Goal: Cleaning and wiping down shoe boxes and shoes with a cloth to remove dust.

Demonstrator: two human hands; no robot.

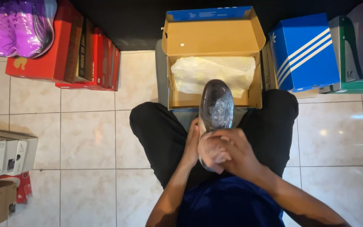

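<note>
Pale glossy floor tiles [89, 138] carry everything, with a dark strip of wall at the far edge. At the near middle a person sits cross-legged in black trousers, holding a plastic-wrapped shoe [216, 105] over the lap, its toe pointing away toward an open box. The right hand [227, 151] is closed around the shoe's near end, fingers curled over the wrapping, so that grip is firmly shut on it. The left hand [192, 141] lies flat against the shoe's left side, fingers fairly straight, pressing rather than clasping.

Just beyond the shoe stands the open cardboard shoebox [215, 42], lid flipped up on the far side, brown inside and blue outside. Crumpled white tissue paper [198, 73] fills its far part; the shoe's toe overlaps the box's near wall in this view.

Right of the box stands a blue box with white stripes [305, 52], then a green and white box [349, 54]. At far left, red boxes [64, 50] are stacked, with purple shoes [17, 27] on top. More small boxes [5, 155] sit at the near left edge.
</note>
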